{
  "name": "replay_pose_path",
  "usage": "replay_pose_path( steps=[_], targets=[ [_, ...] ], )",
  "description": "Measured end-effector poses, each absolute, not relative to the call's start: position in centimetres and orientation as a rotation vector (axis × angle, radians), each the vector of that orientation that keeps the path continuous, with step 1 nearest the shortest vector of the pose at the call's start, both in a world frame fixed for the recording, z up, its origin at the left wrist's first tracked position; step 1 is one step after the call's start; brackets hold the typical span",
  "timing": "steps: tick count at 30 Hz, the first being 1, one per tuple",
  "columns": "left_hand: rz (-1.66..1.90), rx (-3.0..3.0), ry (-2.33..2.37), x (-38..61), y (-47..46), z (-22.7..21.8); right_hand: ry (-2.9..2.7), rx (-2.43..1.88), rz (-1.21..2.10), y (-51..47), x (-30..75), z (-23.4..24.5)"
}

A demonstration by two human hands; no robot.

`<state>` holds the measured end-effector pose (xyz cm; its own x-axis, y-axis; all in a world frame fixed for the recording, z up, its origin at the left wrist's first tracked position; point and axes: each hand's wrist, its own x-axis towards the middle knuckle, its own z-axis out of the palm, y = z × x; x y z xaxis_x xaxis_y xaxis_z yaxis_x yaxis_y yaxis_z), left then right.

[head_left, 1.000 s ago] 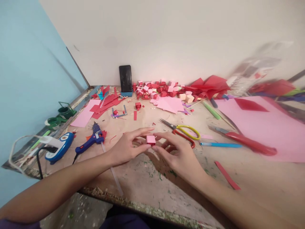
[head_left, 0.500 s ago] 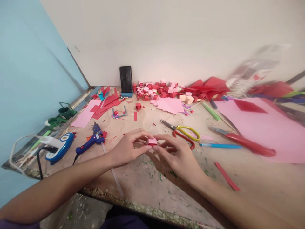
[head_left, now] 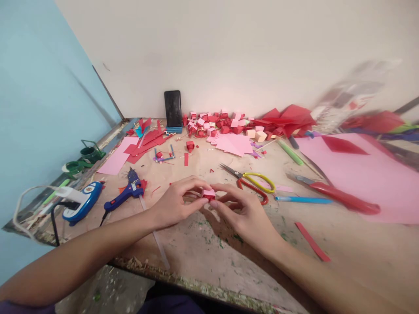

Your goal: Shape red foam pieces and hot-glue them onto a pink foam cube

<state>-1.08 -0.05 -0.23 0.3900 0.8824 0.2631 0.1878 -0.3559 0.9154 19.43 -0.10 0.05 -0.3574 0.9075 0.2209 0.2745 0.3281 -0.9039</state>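
Observation:
A small paper box (head_left: pixel 208 194), pink on top and red on the side facing me, is pinched above the table between both hands. My left hand (head_left: pixel 181 200) holds its left side with thumb and fingers. From the right, my right hand (head_left: pixel 240 207) grips the same box with fingertips and thumb; its other fingers are curled. Just behind my right hand lie scissors (head_left: pixel 244 176) with one yellow and one red handle. To the left of my left hand rests a blue glue gun (head_left: pixel 126 192) with a clear glue stick (head_left: pixel 157 240) sticking out behind.
Many small paper boxes (head_left: pixel 216 122) are heaped by the wall, beside a propped phone (head_left: pixel 173 109). Red and pink paper sheets (head_left: pixel 389 183) spread right, with a red-handled knife (head_left: pixel 343 197) and blue pen (head_left: pixel 303 200). A power strip (head_left: pixel 83 203) sits left. A red strip (head_left: pixel 312 241) lies front right.
The paper box has shifted very slightly left and turned a little in my fingers. Both hands keep nearly the same place.

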Motion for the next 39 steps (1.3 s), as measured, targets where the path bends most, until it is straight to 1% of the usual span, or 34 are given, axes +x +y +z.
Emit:
replay_pose_path(
  steps=[4,11,21,27,33,39],
  targets=[
    [1.028,1.845,0.9,-1.2,-0.03,-0.21,-1.76,-1.068,1.057,0.02,19.42,0.02],
    [1.043,2.018,0.919,-1.47,0.09,-0.34,-1.623,-1.107,1.29,0.42,19.6,-0.31],
    [1.114,2.105,0.903,-1.6,0.12,-0.47,-1.58,-1.074,1.409,0.41,19.79,-0.29],
    [1.183,2.173,0.894,-1.61,0.11,-0.36,-1.511,-1.018,1.592,0.4,19.59,-0.63],
    [1.159,2.244,0.891,-1.47,0.15,-0.32,-1.662,-1.069,1.309,0.58,19.67,-0.95],
    [1.161,2.33,0.942,-1.75,0.21,-0.75,-1.797,-1.038,1.126,0.19,19.58,-0.77]
  ],
)
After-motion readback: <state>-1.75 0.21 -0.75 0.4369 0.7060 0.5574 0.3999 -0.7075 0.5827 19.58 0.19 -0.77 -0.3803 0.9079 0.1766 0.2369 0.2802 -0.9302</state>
